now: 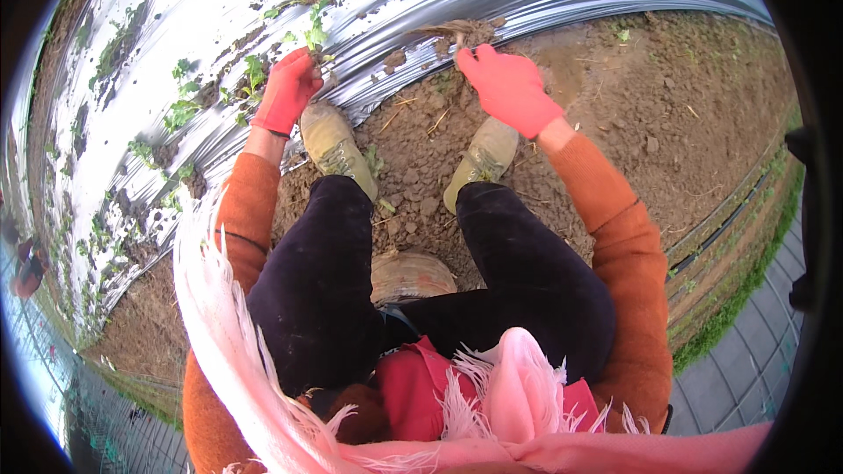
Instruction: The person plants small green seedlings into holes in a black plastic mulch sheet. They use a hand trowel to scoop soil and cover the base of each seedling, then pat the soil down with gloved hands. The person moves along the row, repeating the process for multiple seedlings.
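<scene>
My left hand (290, 92), in a red glove, has its fingers curled at the base of a small leafy seedling (317, 31) by the edge of the silvery plastic mulch film (369, 33). My right hand (507, 87), gloved alike, is closed around the thin tan end of a brown, soil-smeared implement (459, 45). Its far part is blurred and lies over the film's edge among loose soil, so its exact kind is unclear. Both hands are just beyond my shoes, one to each side.
More green seedlings (181, 108) grow through soil-strewn holes in the film at left. Bare brown soil (625, 105) borders it at right. A black hose (721, 227) runs beside a grass strip and grey paving (711, 382). Between my legs is a rounded tan object (411, 276). Another person (27, 270) is at far left.
</scene>
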A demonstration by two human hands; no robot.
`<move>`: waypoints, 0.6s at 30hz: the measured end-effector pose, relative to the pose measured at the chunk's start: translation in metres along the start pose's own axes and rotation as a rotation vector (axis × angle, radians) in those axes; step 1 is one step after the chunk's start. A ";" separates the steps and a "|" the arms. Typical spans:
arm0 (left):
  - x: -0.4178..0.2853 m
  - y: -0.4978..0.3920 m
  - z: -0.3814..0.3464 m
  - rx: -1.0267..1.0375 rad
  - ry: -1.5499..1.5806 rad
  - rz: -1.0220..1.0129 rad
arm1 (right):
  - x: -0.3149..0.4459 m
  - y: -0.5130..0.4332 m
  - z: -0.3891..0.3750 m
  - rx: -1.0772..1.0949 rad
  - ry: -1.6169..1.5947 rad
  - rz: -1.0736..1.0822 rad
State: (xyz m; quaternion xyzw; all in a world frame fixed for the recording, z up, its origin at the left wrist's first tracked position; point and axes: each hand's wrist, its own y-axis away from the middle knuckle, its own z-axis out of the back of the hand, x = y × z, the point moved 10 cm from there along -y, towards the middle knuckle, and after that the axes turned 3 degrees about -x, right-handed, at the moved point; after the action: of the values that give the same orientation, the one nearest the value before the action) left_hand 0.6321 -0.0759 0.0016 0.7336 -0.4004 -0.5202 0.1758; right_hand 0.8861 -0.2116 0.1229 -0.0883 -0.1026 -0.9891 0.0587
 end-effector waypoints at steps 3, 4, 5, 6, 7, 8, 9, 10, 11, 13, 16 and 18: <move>-0.004 -0.001 0.001 -0.043 -0.135 0.000 | 0.017 -0.030 -0.056 0.188 -0.109 -0.101; -0.005 -0.002 0.001 -0.062 -0.185 -0.001 | 0.032 -0.032 -0.056 0.091 -0.036 -0.011; -0.006 -0.004 0.006 -0.140 -0.241 0.022 | 0.042 -0.034 -0.062 0.062 0.053 0.047; -0.008 -0.006 0.002 -0.117 -0.272 0.021 | 0.045 -0.034 -0.074 0.116 0.138 0.100; -0.013 -0.008 -0.008 -0.054 -0.294 -0.019 | 0.047 -0.033 -0.067 0.014 0.135 0.122; -0.017 -0.010 -0.011 -0.056 -0.335 -0.028 | 0.048 -0.033 -0.067 -0.004 0.120 0.138; -0.018 -0.011 -0.006 -0.120 -0.396 0.003 | 0.043 -0.030 -0.069 0.038 0.129 0.121; -0.025 -0.011 -0.009 -0.117 -0.502 -0.037 | 0.047 -0.026 -0.062 -0.015 0.140 0.172; -0.032 -0.011 -0.016 -0.079 -0.516 -0.075 | 0.046 -0.023 -0.060 -0.003 0.178 0.191; -0.040 -0.011 -0.021 -0.073 -0.559 -0.098 | 0.047 -0.014 -0.056 0.013 0.208 0.223; -0.051 -0.016 -0.041 0.034 -0.582 -0.093 | 0.045 -0.008 -0.054 0.037 0.195 0.238; -0.056 -0.017 -0.050 0.017 -0.599 -0.108 | 0.047 -0.008 -0.051 -0.014 0.191 0.254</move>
State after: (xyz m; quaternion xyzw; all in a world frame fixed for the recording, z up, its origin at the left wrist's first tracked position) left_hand 0.6769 -0.0304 0.0444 0.5691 -0.3992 -0.7187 0.0157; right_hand 0.8307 -0.2198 0.0808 -0.0065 -0.0776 -0.9783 0.1919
